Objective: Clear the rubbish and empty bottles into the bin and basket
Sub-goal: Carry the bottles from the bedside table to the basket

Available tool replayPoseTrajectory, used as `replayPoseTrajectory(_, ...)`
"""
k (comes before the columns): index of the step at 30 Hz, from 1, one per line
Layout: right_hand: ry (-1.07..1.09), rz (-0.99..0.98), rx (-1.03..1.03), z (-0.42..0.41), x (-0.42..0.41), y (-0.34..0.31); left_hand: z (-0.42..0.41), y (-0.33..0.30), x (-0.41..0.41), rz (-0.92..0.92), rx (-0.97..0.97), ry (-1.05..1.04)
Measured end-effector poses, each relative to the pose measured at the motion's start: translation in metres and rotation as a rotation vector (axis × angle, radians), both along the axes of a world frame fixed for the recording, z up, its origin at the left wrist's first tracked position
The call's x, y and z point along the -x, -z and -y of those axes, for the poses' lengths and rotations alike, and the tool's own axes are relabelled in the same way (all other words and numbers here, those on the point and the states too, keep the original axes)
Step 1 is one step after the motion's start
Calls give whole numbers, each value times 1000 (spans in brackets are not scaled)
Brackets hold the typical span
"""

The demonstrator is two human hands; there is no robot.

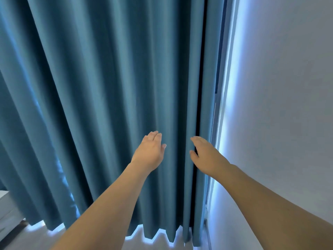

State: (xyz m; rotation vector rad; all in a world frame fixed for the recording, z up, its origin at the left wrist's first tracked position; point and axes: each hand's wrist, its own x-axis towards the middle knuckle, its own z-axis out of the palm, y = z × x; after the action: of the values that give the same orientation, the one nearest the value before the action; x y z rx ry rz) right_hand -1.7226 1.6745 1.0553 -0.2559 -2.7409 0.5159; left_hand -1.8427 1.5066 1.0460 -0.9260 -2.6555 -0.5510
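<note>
A long teal curtain hangs in folds across most of the view, down to the floor. My left hand is stretched out flat against a fold, fingers together, holding nothing. My right hand reaches to the curtain's right edge; its fingertips and thumb touch the outer fold, and I cannot tell whether they pinch it. No rubbish, bottles, bin or basket are in view.
A white wall stands at the right, lit by daylight coming through a narrow gap beside the curtain. Pale floor shows under the curtain hem. A corner of light furniture sits at the lower left.
</note>
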Motion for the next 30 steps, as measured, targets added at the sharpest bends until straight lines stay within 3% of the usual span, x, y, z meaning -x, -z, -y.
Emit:
replayPoseTrajectory(8,17,23,28,-56,104,3,-52,17,103,74,57,-38)
replayPoseTrajectory(13,-66,19,5,-59,169,10,-66,7,146,53,-43,-76)
replayPoseTrajectory(30,-539,120,17,70,393,15,85,33,295,48,-51,-520)
